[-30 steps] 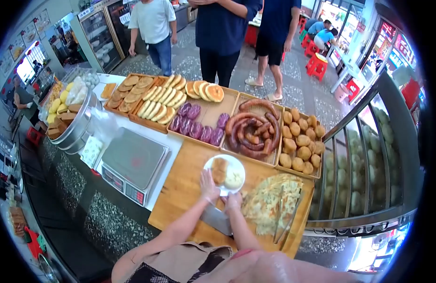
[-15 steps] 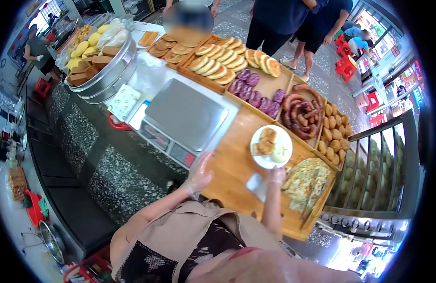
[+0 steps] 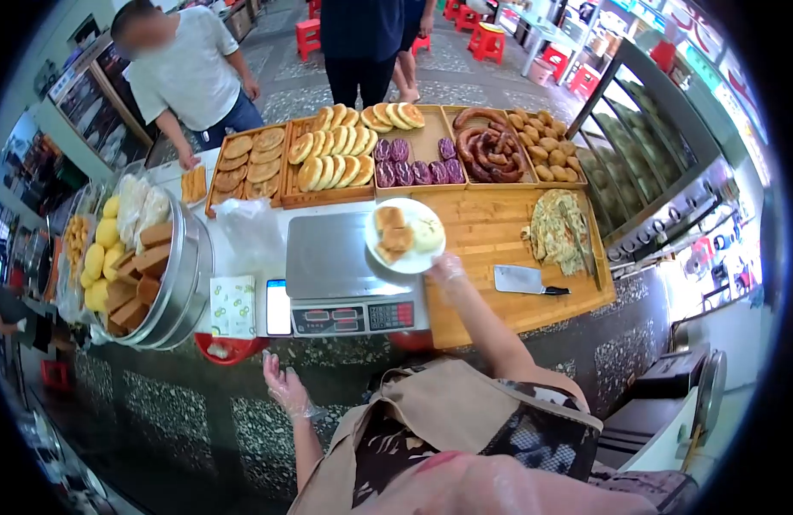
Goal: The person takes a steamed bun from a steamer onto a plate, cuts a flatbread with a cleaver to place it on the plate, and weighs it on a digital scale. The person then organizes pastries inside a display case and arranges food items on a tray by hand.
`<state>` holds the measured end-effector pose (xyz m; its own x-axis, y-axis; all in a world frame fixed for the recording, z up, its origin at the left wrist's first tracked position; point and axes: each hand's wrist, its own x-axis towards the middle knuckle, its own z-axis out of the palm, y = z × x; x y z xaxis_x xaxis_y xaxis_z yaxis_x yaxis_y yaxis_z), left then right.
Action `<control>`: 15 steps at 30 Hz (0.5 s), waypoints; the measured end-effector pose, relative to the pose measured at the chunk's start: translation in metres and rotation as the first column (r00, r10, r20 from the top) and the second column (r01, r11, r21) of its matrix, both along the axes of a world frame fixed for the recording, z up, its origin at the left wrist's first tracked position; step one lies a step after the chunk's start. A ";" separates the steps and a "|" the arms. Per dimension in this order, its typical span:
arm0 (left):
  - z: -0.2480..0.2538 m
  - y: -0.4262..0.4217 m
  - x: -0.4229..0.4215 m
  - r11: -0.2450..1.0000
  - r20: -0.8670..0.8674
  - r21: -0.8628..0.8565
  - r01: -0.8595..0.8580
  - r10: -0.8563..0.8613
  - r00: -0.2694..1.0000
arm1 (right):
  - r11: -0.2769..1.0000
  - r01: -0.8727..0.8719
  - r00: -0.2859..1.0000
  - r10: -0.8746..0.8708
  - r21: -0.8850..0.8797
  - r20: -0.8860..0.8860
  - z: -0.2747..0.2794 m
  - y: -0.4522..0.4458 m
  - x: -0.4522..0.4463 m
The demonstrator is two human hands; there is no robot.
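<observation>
My right arm [image 3: 491, 330] reaches forward, the right hand [image 3: 448, 268] seemingly closed in a pinching grip, fingertips partly hidden; my left hand [image 3: 287, 390] is raised farther back, fingers loosely parted.

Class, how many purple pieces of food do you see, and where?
8 purple pieces of food, in one tray: five in the front row, two behind at the picture's left, one behind at the right. None looks hidden.
</observation>
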<state>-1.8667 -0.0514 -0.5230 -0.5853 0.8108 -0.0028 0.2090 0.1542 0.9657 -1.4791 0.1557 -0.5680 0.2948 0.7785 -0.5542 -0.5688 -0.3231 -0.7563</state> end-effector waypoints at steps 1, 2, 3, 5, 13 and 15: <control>0.013 0.013 0.002 0.999 0.021 0.036 0.011 -0.012 1.000 | 1.000 -0.022 1.000 0.022 -0.004 -0.017 -0.003 0.003 -0.009; 0.022 0.025 0.004 0.997 0.044 0.073 0.022 -0.025 0.999 | 1.000 -0.006 1.000 0.006 0.002 -0.017 -0.005 0.009 -0.015; 0.025 0.033 0.006 0.994 0.005 0.107 0.030 -0.031 1.000 | 0.997 -0.072 0.992 0.075 -0.037 0.101 -0.013 0.017 -0.019; 0.042 0.036 0.003 0.993 -0.135 0.067 0.102 -0.092 0.987 | 0.989 -0.119 0.967 0.136 -0.089 0.214 -0.018 0.026 -0.027; 0.005 0.003 -0.038 0.993 -0.132 -0.069 0.096 -0.105 0.986 | 0.849 -0.456 0.577 0.511 -0.267 0.638 0.011 0.027 -0.023; 0.024 0.026 -0.020 0.977 -0.131 -0.132 0.165 -0.182 0.975 | 0.875 -0.376 -0.015 0.322 -0.303 0.947 -0.044 0.028 -0.002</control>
<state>-1.8869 -0.0252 -0.4987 -0.4372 0.8988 -0.0330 0.3761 0.2160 0.9011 -1.4813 0.1832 -0.6115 0.2162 0.9762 -0.0173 0.8305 -0.1932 -0.5225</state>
